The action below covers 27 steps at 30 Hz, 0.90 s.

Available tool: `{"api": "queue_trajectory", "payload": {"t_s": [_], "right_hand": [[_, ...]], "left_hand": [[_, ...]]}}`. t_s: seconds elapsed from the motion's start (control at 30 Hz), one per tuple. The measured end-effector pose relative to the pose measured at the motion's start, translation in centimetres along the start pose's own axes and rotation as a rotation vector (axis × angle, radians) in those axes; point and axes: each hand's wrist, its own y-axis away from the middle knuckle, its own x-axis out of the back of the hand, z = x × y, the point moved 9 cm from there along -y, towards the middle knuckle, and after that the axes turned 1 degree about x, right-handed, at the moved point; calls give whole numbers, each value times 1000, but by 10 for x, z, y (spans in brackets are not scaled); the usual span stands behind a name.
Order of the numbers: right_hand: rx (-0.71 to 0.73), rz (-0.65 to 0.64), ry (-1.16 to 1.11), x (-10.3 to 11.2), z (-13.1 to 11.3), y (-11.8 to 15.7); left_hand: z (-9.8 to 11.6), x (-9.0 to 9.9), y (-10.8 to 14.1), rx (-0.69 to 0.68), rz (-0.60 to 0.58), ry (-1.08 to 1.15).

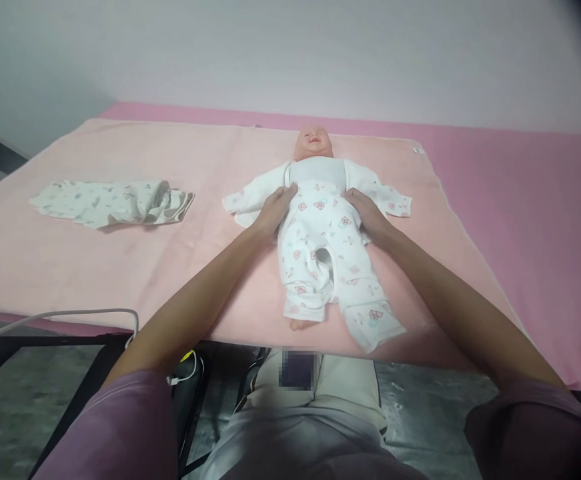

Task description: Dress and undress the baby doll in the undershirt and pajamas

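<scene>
A baby doll (314, 141) lies on its back on the pink padded sheet, head toward the wall. It wears a white long-sleeved top (265, 189) with the sleeves spread out, and white patterned trousers (320, 220) pulled up to its waist. One small foot shows below the trouser leg on the left; the other leg end hides its foot. My left hand (276, 210) grips the trouser waistband at the left side, fingers pressed together. At the right side of the waist, my right hand (367, 210) is closed on the waistband too.
A folded white patterned cloth (115, 202) lies on the pink sheet (210, 153) at the left. A white cable (70, 311) runs over the table's front edge at left. Behind the table stands a pale wall.
</scene>
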Motion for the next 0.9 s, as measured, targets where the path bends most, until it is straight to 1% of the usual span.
{"api": "queue_trajectory", "payload": {"t_s": [0.07, 0.1, 0.13, 0.2, 0.27, 0.37, 0.47, 0.57, 0.67, 0.73, 0.8, 0.9], "right_hand": [[-15, -33, -107, -9, -6, 4], [-21, -43, -158, -14, -9, 5], [-20, -48, -191, -19, -13, 4], [6, -45, -188, -26, -22, 1], [52, -38, -123, -28, -32, -5], [151, -52, 39, -23, -52, -7], [274, -45, 206, -14, -75, 0], [313, -14, 279, -6, -85, -1], [265, -5, 279, -5, -81, -23], [220, -10, 258, -6, -73, -41], [188, 7, 244, -4, -62, -53], [167, 112, 259, 8, -43, -53]], "left_hand": [[-4, -8, 1, 67, -93, 78], [-3, -11, 1, 73, -129, 103], [-1, -11, 0, 55, -144, 120], [5, -5, -2, -21, -118, 137], [7, 5, -6, -76, -56, 136], [3, 14, -11, -80, -18, 85], [11, 12, -11, -102, -43, -9], [34, 2, -6, -162, -108, -144], [60, -4, -5, -283, -135, -290], [64, -1, -11, -327, -108, -328], [54, 8, -22, -313, -42, -303], [29, 21, -37, -294, 82, -222]]}}
